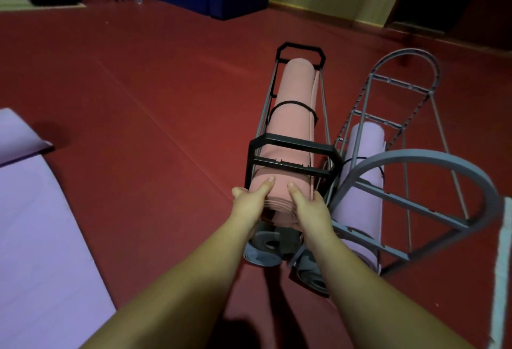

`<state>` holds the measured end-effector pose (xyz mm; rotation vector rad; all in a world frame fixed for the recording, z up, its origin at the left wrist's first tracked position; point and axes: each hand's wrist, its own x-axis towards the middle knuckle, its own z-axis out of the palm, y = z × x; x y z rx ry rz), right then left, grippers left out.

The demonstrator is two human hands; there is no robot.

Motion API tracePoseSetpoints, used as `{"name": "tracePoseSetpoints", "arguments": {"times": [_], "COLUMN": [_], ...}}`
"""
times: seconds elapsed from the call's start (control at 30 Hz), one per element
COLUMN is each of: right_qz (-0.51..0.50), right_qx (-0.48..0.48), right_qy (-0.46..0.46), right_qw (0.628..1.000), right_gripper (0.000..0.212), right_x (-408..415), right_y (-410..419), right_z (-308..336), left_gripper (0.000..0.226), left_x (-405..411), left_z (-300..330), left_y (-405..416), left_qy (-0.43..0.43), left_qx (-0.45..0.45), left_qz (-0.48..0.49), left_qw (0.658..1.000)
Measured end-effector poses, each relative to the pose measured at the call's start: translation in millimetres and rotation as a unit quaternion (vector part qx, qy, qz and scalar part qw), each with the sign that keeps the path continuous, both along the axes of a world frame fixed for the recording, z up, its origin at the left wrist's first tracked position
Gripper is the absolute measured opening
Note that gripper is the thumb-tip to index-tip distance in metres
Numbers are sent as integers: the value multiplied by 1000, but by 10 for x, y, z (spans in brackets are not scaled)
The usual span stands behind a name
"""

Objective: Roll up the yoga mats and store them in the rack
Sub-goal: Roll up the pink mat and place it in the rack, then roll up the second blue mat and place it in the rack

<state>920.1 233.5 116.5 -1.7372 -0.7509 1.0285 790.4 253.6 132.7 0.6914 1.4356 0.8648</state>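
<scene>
Yoga mats are what all this is about, and the biggest one in sight is the unrolled lilac mat point(36, 210), spread flat on the red floor point(138, 85) well to the left of the black rack point(291, 151); I'd judge it is waiting its turn to be rolled. The black rack lies tipped along the floor with its open near end toward the person, which is why the mats go in lengthwise. Just to its right stands a grey rack point(410, 182) with rounded hoops, a rolled lilac mat point(360, 190) already lying inside it.

In the black rack's upper bay sits the rolled pink mat point(293, 115), most of its length inside the frame and only the near end sticking out past the rack's mouth. It is a tight, smooth cylinder with the spiral layers showing at that end, and a thin black strap point(293, 104) loops round its middle, holding the roll closed. Below it, at the rack's near end, grey rolled mats point(266, 246) poke out.

Both hands grip the pink mat's near end: the left hand point(249, 204) wraps its left side, the right hand point(310, 210) its right, thumbs pressed on top. Held so, they look set to push it home.
</scene>
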Motion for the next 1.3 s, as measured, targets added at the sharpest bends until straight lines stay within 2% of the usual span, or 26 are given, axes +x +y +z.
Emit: {"name": "tracePoseSetpoints", "arguments": {"times": [0.17, 0.27, 0.37, 0.47, 0.57, 0.67, 0.77, 0.83, 0.9, 0.97, 1.03, 1.1, 1.2, 1.3], "right_qz": [-5, 7, 20, 32, 43, -13, -78, -11, 123, 272, 420, 556, 660, 716], "right_qx": [-36, -53, -42, -35, -30, -45, -63, -61, -58, -79, -115, -130, -98, -87], "right_qy": [-50, -72, -101, -105, -92, -85, -97, -127, -139, -115, -129, -163, -223, -294], "right_qw": [998, 996, 994, 993, 994, 995, 990, 990, 981, 952, 891, 804, 711, 627], "right_gripper": [102, 103, 92, 81, 67, 59, 40, 22, 14, 18, 17, 19, 21, 24], "right_x": [-42, -41, -71, -51, -37, -51, -262, -568, -1087, -1709, -2353, -3078, -3978, -4627], "right_y": [-13, 36, 2, -86, -259, -477, -839, -1084, -1368, -1656, -1941, -2260, -2669, -3014], "right_z": [174, 219, 367, 361, 338, 355, 547, 729, 889, 1032, 1181, 1301, 1371, 1275], "left_gripper": [111, 106, 96, 89, 77, 68, 52, 43, 35, 30, 30, 33, 32, 28], "left_x": [-24, -46, -27, -59, -235, -571, -1074, -1444, -1947, -2440, -2934, -3538, -4344, -4977], "left_z": [91, 139, 106, 41, 30, 80, 278, 465, 692, 882, 1032, 1130, 1146, 992], "left_y": [-1, -12, 15, 0, -63, -195, -590, -920, -1395, -1907, -2402, -2983, -3778, -4455], "left_qy": [17, 14, 16, 17, 56, 94, 101, 112, 117, 125, 140, 161, 184, 201], "left_qx": [-18, -25, -9, 4, 5, -10, -9, -9, -10, -6, -2, -10, -33, -69], "left_qz": [-18, -9, -1, -32, -50, -45, -76, -114, -119, -115, -106, -71, 4, 73], "left_qw": [1000, 1000, 1000, 999, 997, 994, 992, 987, 986, 985, 985, 984, 982, 974]}}
